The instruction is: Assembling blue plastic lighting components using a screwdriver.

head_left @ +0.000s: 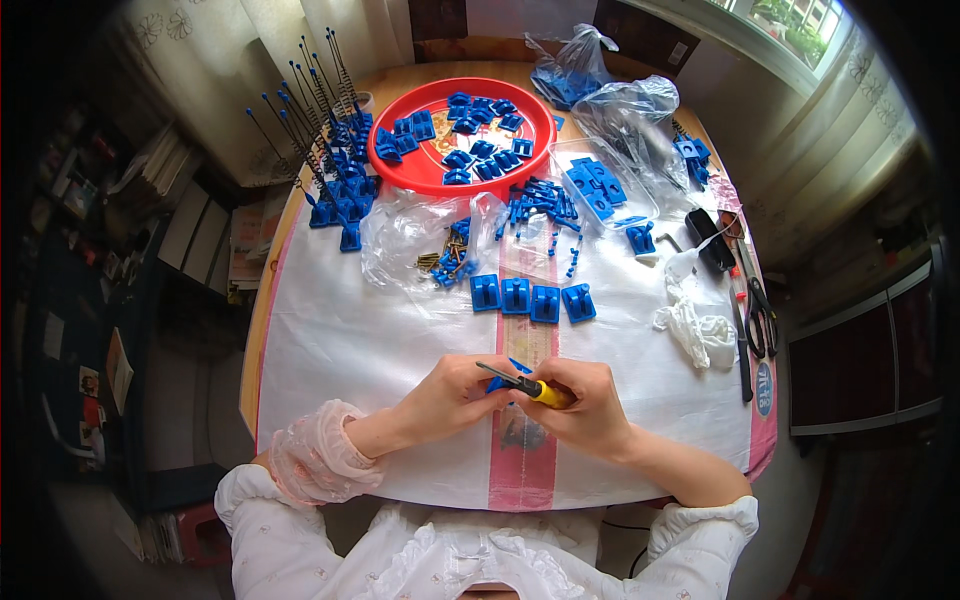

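Near the front of the table, my left hand (452, 390) is closed around a small blue plastic part (494, 384), mostly hidden by the fingers. A screwdriver with a yellow and black handle (553, 395) is gripped in my right hand (592, 400). Its metal shaft points up and left, across the fingertips of my left hand. The two hands almost meet. Just beyond them, several square blue plastic mounts (515, 296) lie in a row. Behind the row, a clear plastic bag (395, 235) lies by brass-coloured screws (432, 264) and small blue pieces.
A red round tray (383, 165) holds more blue parts at the back. Blue bases with upright springy rods (345, 190) crowd the left. Scissors (761, 325), a black case (708, 240) and crumpled white plastic (700, 335) lie right. Clear bags (625, 110) stand back right.
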`<state>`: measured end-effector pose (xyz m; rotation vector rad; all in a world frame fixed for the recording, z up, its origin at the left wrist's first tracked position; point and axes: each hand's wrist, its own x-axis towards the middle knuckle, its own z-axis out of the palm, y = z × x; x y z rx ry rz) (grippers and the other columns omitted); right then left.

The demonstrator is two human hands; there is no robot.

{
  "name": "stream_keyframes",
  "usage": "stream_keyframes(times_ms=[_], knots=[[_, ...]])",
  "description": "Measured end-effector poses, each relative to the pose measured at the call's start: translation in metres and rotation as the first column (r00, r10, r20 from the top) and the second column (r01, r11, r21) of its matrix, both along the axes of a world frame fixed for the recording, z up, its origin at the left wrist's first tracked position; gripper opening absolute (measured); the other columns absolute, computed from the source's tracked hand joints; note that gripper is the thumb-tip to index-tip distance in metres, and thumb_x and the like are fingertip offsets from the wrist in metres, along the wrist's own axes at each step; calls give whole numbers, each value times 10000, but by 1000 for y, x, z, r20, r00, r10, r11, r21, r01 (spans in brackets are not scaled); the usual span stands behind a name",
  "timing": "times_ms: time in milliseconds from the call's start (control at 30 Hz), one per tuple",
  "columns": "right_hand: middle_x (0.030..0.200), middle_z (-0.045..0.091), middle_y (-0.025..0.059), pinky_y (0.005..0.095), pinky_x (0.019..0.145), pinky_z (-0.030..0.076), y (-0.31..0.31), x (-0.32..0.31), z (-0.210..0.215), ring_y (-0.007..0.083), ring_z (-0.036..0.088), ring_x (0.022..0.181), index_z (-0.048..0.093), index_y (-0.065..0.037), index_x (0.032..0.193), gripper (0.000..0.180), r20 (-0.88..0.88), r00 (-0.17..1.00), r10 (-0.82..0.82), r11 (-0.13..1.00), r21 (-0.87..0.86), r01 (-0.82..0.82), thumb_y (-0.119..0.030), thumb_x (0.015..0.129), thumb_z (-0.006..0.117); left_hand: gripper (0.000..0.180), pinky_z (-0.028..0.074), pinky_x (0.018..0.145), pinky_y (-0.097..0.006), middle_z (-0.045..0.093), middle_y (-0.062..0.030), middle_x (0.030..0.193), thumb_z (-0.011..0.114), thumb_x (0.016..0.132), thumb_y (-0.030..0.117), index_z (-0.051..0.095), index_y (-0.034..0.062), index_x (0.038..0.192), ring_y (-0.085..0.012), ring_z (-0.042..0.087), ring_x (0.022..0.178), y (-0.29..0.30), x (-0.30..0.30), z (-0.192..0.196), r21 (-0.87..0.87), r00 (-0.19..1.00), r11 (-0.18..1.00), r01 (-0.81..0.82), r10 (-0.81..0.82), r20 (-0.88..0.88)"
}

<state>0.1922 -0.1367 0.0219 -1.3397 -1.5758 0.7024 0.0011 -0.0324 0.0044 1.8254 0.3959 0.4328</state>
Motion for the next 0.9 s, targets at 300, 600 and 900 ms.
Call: stream_keyframes(times_ms=[300, 600, 900], knots=[[637, 497, 107, 352, 509, 394, 0, 1, -3, 246, 503, 528, 606, -24, 811, 228, 31, 999, 7, 1000, 28, -7, -47, 716, 812, 207, 550, 787, -247, 706, -49, 1001, 651, 898, -74, 665, -19, 1097, -78, 648, 902, -4, 1, 5, -232, 999, 973, 3, -11, -37], [753, 645, 4, 219, 483, 364, 3, 3, -1, 20, 509, 592, 647, -7, 1011, 180, -255, 962, -93, 996, -23, 90, -27, 870, 756, 169, 568, 681, -211, 615, -55, 1072, 735, 867, -9, 757, 53, 1022, -98, 669, 822, 22, -10, 35, 2, 967, 968, -252, 252, 36], [744, 649, 41, 229, 529, 417, 7, 3, -5, 54, 552, 614, 645, 4, 1002, 145, -211, 976, -61, 998, -22, 57, -27, 886, 727, 197, 361, 753, -262, 526, 12, 920, 871, 739, 162, 818, 122, 924, -124, 446, 856, 89, -52, 41, 162, 841, 885, -437, 465, -275]])
